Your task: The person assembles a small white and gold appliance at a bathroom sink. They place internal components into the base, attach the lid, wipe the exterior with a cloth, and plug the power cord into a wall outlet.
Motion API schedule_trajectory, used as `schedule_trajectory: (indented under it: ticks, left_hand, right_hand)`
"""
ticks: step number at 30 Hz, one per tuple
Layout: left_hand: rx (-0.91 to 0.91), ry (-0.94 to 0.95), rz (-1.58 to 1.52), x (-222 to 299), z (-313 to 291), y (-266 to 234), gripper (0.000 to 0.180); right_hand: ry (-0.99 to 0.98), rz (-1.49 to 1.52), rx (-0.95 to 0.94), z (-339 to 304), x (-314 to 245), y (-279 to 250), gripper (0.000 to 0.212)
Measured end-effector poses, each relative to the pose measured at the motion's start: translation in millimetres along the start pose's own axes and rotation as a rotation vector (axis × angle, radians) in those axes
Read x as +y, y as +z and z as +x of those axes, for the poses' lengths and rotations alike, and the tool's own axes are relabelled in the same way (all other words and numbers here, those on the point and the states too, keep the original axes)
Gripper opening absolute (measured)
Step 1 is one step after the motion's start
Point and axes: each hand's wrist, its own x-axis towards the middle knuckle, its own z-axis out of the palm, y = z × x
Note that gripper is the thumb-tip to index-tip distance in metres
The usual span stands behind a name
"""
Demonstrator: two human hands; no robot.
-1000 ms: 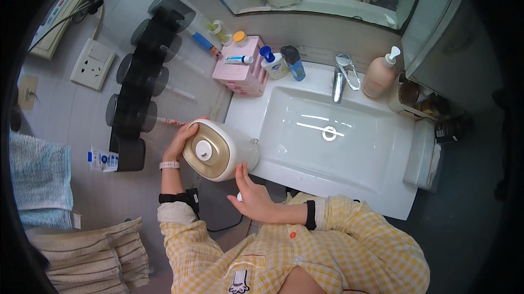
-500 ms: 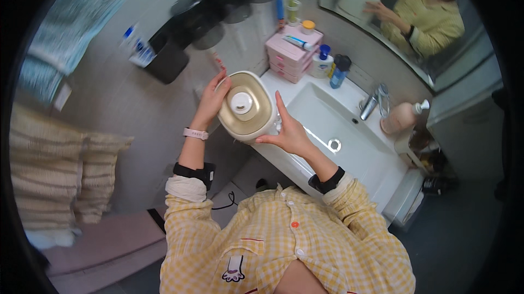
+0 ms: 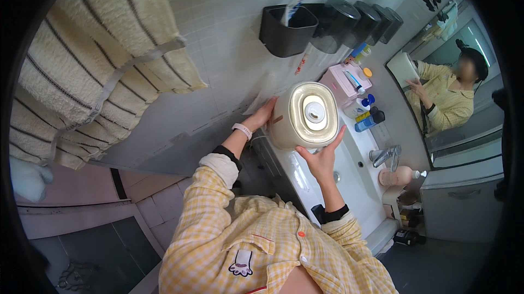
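Observation:
Between my two hands I hold a white humidifier (image 3: 285, 125) with a gold top and a round white outlet in its middle. My left hand (image 3: 264, 114) is closed around its left side, the fingers partly hidden behind it. The thumb and fingers of my right hand (image 3: 321, 159) press on its near right side. It is held up over the left end of the white washbasin (image 3: 357, 187), its top tilted toward me. A thin pale cord (image 3: 255, 139) shows below my left wrist.
A black wall holder (image 3: 285, 33) with a toothpaste tube and several dark cups hangs beyond the humidifier. Pink drawers (image 3: 339, 84), bottles, a chrome faucet (image 3: 385, 155) and a pink pump bottle (image 3: 398, 176) line the basin. A striped towel (image 3: 109, 48) hangs left; a mirror stands right.
The view has swung, bringing the striped towel and wall cups in closer. The humidifier stays in both hands; more of its white side shows, and it appears farther right in the picture.

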Motion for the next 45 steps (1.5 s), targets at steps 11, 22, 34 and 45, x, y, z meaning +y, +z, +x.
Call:
schedule_trajectory:
  ticks: [11,22,34,45]
  left_hand:
    - [-0.053,0.051,-0.015,-21,-37,15,0.072]
    - [0.496,0.256,-0.07,-51,-77,30,0.02]
    - [0.082,0.238,-0.111,31,-8,34,0.065]
    - [0.189,0.216,-0.406,-34,-69,29,0.068]
  right_hand:
    - [0.007,0.317,-0.308,46,27,-41,0.136]
    - [0.025,0.237,-0.458,66,38,-62,0.142]
    - [0.212,0.425,-0.236,17,63,-28,0.122]
    - [0.05,0.544,-0.291,56,79,5,0.097]
